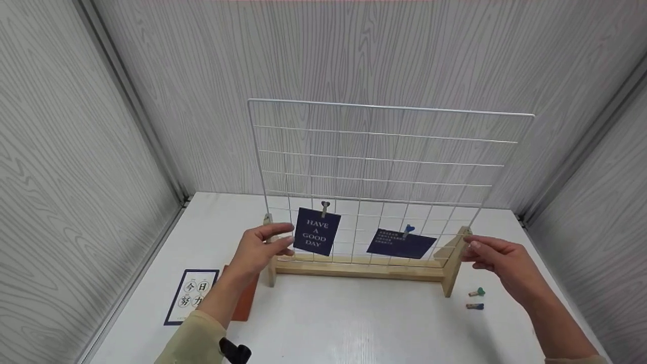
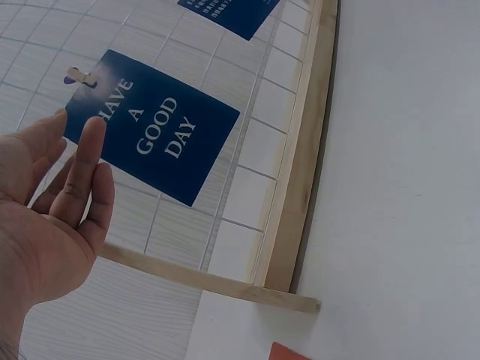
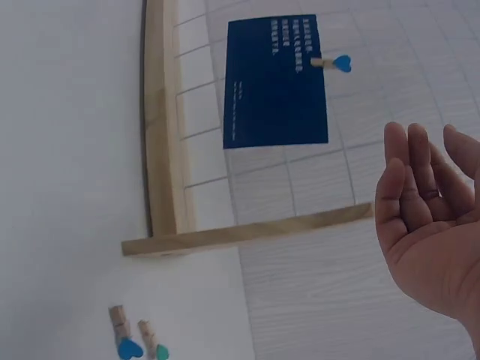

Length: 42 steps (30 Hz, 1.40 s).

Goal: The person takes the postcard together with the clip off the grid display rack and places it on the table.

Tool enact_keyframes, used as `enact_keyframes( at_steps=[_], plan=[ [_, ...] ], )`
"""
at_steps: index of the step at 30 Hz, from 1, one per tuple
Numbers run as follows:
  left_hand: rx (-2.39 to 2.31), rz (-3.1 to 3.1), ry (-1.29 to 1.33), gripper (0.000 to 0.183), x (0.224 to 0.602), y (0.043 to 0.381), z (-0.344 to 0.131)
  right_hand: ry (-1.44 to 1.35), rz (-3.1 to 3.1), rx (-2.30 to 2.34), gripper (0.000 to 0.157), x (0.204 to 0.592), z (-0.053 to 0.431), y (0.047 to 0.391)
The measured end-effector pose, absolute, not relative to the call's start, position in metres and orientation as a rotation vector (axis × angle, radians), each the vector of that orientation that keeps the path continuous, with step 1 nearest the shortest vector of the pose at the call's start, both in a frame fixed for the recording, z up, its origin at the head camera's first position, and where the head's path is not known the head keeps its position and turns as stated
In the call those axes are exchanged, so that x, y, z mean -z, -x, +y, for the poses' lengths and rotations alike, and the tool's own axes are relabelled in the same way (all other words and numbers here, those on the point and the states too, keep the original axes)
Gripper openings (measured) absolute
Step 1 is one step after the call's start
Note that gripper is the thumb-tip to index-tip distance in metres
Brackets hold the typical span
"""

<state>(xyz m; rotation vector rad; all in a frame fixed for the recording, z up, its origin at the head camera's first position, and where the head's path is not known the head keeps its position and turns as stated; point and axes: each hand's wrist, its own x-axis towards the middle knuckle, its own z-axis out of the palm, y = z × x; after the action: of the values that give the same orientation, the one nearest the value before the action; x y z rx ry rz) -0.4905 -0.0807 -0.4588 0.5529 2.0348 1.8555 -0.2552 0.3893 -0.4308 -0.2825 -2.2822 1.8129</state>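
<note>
A white wire grid panel (image 1: 391,107) stands upright in a wooden base (image 1: 359,270). On its left part a dark blue card (image 1: 316,232) reading "HAVE A GOOD DAY" hangs from a small wooden clip (image 1: 324,209). My left hand (image 1: 255,253) is at this card's left edge, thumb and fingers apart. Further right, a second dark blue card (image 1: 397,246) with small white writing hangs from a blue-heart clip (image 1: 408,231). My right hand (image 1: 498,260) is beside the top of the right wooden post (image 1: 455,268). Its fingers bend loosely and, in the right wrist view, hold nothing.
Two loose heart clips, one green (image 1: 477,291) and one blue (image 1: 475,306), lie on the white table (image 1: 349,323) at right. A blue-bordered card (image 1: 189,293) and an orange-red card (image 1: 246,301) lie at left, partly behind my left arm. Grey wood-patterned walls (image 1: 343,50) enclose the table.
</note>
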Motion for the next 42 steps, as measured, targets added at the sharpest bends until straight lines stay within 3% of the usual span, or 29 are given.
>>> enact_keyframes(
  at_steps=[16,29,42],
  plan=[
    [-1.888,2.031,-0.552,0.048,0.457,0.491,-0.071,-0.003,-2.592,-1.262,0.034,0.382,0.294,0.302],
    [-1.873,2.034,-0.558,0.051,0.455,0.494,-0.063,-0.222,-2.68,-1.109,0.037,0.374,0.232,0.35],
    [-1.827,2.117,-0.583,0.046,0.455,0.496,-0.061,-0.253,-2.734,-0.914,0.041,0.375,0.192,0.383]
  ],
)
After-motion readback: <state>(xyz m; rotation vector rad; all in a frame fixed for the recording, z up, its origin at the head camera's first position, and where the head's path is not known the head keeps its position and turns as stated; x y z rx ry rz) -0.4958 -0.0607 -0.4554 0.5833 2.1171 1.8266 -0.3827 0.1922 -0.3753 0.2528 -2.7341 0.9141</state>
